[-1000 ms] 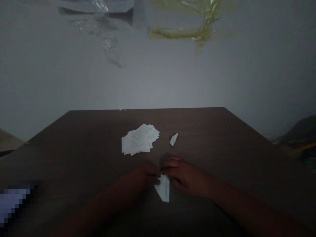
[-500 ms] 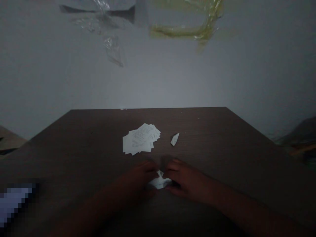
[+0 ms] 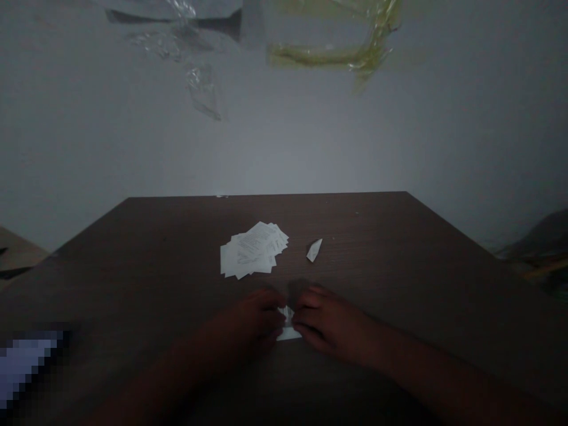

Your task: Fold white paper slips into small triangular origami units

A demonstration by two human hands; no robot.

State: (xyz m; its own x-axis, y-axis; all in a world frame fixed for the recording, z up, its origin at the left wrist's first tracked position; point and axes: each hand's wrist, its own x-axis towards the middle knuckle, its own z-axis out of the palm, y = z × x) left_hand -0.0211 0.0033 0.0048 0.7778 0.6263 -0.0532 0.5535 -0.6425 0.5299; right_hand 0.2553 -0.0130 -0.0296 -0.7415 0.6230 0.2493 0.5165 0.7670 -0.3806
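A small piece of folded white paper (image 3: 289,333) lies on the dark table near its front, between my two hands. My left hand (image 3: 261,316) grips its left side with bent fingers. On the other side, my right hand (image 3: 322,319) is closed over its right part, the fingertips of both hands nearly meeting. Much of the paper is hidden under the fingers. Farther back lies a loose pile of printed paper sheets (image 3: 252,251). Right of the pile sits a small folded paper piece (image 3: 314,250), apart from both hands.
The brown wooden table (image 3: 377,236) ends at a pale wall (image 3: 284,136) with clear and yellow tape (image 3: 328,57) on it. At the left front is a blurred-out, pale flat object (image 3: 29,361). Dark clutter (image 3: 541,248) stands beyond the right edge.
My fingers have drawn closer together over the paper. Its wide, winged outline now shows as a narrower piece with a straight front edge. The pile and folded piece have stayed put.
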